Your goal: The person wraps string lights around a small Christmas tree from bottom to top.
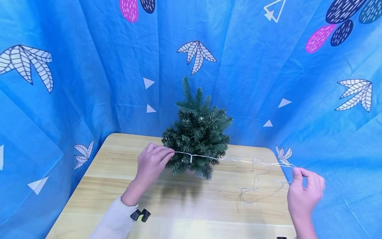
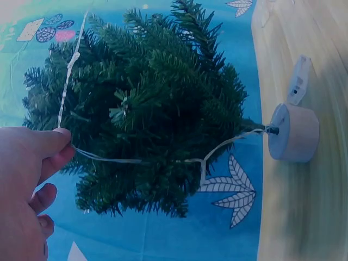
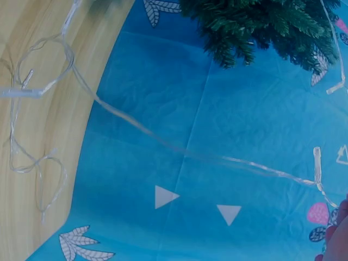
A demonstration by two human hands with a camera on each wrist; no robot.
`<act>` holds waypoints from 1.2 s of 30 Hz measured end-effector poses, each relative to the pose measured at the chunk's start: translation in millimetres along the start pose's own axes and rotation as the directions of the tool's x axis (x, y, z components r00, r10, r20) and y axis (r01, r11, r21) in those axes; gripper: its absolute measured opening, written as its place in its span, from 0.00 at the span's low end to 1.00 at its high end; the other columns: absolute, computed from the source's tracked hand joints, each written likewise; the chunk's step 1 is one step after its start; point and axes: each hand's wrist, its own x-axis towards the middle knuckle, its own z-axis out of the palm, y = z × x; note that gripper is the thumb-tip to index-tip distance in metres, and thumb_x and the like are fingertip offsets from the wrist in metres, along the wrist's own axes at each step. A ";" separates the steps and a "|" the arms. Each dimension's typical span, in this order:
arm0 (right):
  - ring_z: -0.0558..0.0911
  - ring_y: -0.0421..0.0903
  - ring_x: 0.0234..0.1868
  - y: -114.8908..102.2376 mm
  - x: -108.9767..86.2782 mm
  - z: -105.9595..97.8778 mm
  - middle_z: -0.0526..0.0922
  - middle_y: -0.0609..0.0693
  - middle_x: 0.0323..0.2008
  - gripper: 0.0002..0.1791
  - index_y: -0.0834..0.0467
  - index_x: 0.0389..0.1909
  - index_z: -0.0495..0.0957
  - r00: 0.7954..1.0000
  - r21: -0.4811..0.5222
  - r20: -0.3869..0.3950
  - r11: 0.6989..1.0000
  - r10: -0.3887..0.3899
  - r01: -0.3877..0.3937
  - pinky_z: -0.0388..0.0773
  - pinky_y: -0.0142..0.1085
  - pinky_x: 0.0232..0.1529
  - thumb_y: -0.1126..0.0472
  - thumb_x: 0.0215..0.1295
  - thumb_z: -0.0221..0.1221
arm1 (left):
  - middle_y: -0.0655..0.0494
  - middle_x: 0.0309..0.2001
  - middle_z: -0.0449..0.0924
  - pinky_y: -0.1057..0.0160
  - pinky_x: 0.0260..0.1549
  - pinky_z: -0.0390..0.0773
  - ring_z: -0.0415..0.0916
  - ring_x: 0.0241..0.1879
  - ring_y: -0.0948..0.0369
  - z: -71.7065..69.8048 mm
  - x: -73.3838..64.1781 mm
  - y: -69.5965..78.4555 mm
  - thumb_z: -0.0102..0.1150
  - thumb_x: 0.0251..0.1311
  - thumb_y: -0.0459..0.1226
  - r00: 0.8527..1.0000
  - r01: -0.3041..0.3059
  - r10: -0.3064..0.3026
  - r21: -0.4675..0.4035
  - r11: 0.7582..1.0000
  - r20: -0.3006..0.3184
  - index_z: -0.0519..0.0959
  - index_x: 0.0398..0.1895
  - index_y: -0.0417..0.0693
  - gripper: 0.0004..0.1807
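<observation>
A small green artificial Christmas tree (image 1: 198,129) stands upright on the wooden table. My left hand (image 1: 150,162), at the tree's left side, pinches a thin clear string of lights (image 1: 191,155) between thumb and fingertips. From there the wire runs taut across the front of the tree to my right hand (image 1: 305,191), which pinches it beyond the table's right edge. The left wrist view shows the wire also reaching down to the stem above the round base (image 2: 304,133). Only part of the right hand's fingers (image 3: 338,239) appears in the right wrist view.
Loose loops of the light string (image 3: 41,92) hang over the right part of the table (image 1: 119,186). A small white case (image 2: 299,80) lies beside the tree's base. Blue patterned curtains (image 1: 131,66) surround the table's back and sides.
</observation>
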 end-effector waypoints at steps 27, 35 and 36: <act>0.69 0.23 0.46 -2.9 -26.7 -3.0 0.79 0.31 0.34 0.03 0.74 0.31 0.83 0.990 0.028 0.144 1.000 -0.011 0.007 0.58 0.27 0.55 0.76 0.58 0.67 | 0.65 0.38 0.88 0.81 0.26 0.68 0.79 0.32 0.69 28.1 16.9 117.5 0.70 0.59 0.43 0.994 0.017 0.007 -0.214 0.977 0.108 0.88 0.42 0.55 0.09; 0.70 0.24 0.48 -21.9 -38.9 6.3 0.81 0.61 0.30 0.08 0.72 0.32 0.83 0.968 0.106 0.228 0.991 -0.109 0.086 0.56 0.29 0.56 0.69 0.63 0.66 | 0.72 0.40 0.87 0.79 0.24 0.62 0.73 0.28 0.75 58.0 37.7 163.7 0.64 0.65 0.50 0.955 0.089 -0.006 -0.266 0.960 0.297 0.86 0.50 0.62 0.13; 0.70 0.25 0.48 -23.4 -40.5 6.6 0.81 0.62 0.30 0.08 0.72 0.32 0.83 0.964 0.114 0.240 0.989 -0.118 0.093 0.55 0.29 0.56 0.68 0.63 0.66 | 0.73 0.41 0.87 0.80 0.24 0.63 0.74 0.30 0.76 62.2 40.0 167.0 0.63 0.66 0.51 0.951 0.083 0.006 -0.272 0.959 0.309 0.86 0.50 0.64 0.13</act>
